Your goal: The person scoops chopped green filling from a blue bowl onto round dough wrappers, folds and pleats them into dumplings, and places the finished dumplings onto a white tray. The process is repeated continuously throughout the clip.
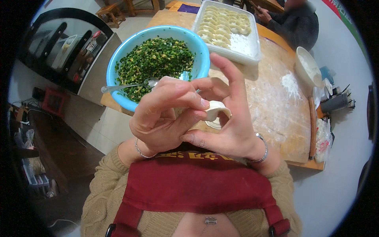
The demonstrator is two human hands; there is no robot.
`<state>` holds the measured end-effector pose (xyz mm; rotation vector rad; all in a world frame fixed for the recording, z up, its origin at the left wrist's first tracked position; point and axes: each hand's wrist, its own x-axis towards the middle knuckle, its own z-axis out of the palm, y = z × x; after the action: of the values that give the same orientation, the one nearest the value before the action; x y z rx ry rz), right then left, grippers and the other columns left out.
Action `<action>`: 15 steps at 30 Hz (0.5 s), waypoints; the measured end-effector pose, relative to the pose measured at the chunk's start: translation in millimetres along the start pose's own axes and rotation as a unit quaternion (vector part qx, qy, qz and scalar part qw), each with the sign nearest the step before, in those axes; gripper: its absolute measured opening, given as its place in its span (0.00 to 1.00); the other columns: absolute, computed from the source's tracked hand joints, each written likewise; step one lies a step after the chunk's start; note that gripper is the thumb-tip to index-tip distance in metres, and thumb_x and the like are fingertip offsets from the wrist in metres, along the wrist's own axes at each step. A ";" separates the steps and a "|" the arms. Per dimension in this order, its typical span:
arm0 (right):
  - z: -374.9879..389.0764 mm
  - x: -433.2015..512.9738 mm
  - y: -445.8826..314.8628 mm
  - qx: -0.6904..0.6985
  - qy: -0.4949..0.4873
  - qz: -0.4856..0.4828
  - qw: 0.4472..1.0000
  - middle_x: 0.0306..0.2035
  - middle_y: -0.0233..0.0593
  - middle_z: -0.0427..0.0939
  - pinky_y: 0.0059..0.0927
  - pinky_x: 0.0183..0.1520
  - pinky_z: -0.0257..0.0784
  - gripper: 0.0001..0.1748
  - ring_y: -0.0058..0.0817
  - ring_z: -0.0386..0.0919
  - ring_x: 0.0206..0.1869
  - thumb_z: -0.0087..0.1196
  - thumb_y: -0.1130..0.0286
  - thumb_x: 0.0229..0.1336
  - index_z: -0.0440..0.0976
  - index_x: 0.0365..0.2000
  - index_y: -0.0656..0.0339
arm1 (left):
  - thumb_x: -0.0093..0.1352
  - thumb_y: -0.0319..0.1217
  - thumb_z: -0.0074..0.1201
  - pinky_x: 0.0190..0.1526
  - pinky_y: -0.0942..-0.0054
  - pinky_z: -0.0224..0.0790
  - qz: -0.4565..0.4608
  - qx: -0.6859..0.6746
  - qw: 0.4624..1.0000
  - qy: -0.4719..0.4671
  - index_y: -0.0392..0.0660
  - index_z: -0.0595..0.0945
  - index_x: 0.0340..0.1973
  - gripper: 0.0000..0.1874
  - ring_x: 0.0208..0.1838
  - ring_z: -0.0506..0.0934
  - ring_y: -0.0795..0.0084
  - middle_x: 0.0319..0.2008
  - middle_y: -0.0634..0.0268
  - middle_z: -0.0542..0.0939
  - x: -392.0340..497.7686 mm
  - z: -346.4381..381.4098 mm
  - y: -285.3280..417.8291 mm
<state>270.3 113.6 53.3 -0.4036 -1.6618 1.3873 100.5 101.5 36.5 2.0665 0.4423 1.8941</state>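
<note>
Between the thumb and forefinger of my left hand (pixel 168 115) is a folded piece of dumpling dough (pixel 213 110). My right hand (pixel 234 115) curves around the dough's other side, thumb and fingers apart; whether it touches the dough is hard to tell. Below the dough, partly hidden, pale dough wrappers (pixel 213 123) lie on the board. Just beyond my left hand stands a light blue basin (pixel 114 66) of chopped green and yellow filling (pixel 157 59), with a metal spoon (pixel 123 87) resting in it. A white tray (pixel 256 44) behind holds rows of dumplings (pixel 220 25).
The floured wooden board (pixel 266 103) bears a heap of flour (pixel 290 84). At its right edge are a rolling pin (pixel 312 127), a bowl of flour (pixel 308 66), a dark utensil holder (pixel 334 103) and a plastic bag (pixel 323 139). A person (pixel 299 29) sits beyond the table.
</note>
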 end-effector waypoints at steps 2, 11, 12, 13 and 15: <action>-0.7 1.0 0.1 0.017 0.009 0.012 1.000 0.52 0.45 0.71 0.34 0.56 0.73 0.57 0.33 0.76 0.54 0.72 0.77 0.44 0.48 0.70 0.61 | 0.63 0.13 0.64 0.52 0.66 0.76 -0.025 -0.028 0.999 0.027 0.33 0.70 0.62 0.32 0.45 0.81 0.69 0.41 0.53 0.85 -3.3 4.8 -3.8; -47.2 18.7 8.7 0.118 0.037 0.261 0.957 0.50 0.41 0.79 0.29 0.58 0.78 0.29 0.28 0.79 0.54 0.65 0.83 0.54 0.71 0.57 0.68 | 0.70 0.17 0.57 0.59 0.66 0.73 -0.226 0.001 0.971 0.073 0.31 0.67 0.67 0.30 0.58 0.80 0.62 0.56 0.46 0.80 -3.0 -3.8 -12.8; -60.7 25.2 12.4 0.123 0.044 0.283 0.950 0.49 0.42 0.81 0.29 0.58 0.78 0.28 0.28 0.80 0.53 0.65 0.83 0.54 0.72 0.56 0.69 | 0.71 0.20 0.55 0.61 0.65 0.72 -0.214 0.011 0.973 0.080 0.31 0.67 0.67 0.28 0.61 0.78 0.61 0.56 0.46 0.80 -3.9 -12.0 -10.1; -76.1 32.8 13.7 0.124 0.056 0.304 0.943 0.47 0.43 0.82 0.29 0.58 0.78 0.27 0.29 0.82 0.51 0.65 0.83 0.54 0.72 0.55 0.70 | 0.71 0.20 0.55 0.62 0.64 0.72 -0.190 0.021 0.977 0.096 0.31 0.67 0.66 0.28 0.60 0.79 0.60 0.56 0.46 0.80 -4.5 -18.2 -9.2; -113.7 49.7 19.4 0.060 0.111 0.282 0.951 0.45 0.43 0.84 0.29 0.56 0.79 0.20 0.27 0.83 0.48 0.64 0.83 0.56 0.76 0.50 0.71 | 0.72 0.21 0.54 0.63 0.62 0.72 -0.178 0.083 0.975 0.105 0.31 0.67 0.66 0.27 0.61 0.78 0.60 0.57 0.46 0.78 -8.3 -34.8 1.5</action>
<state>328.2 225.1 52.2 -0.9835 -1.3171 1.7668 65.2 97.1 32.5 1.7373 0.9821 1.9086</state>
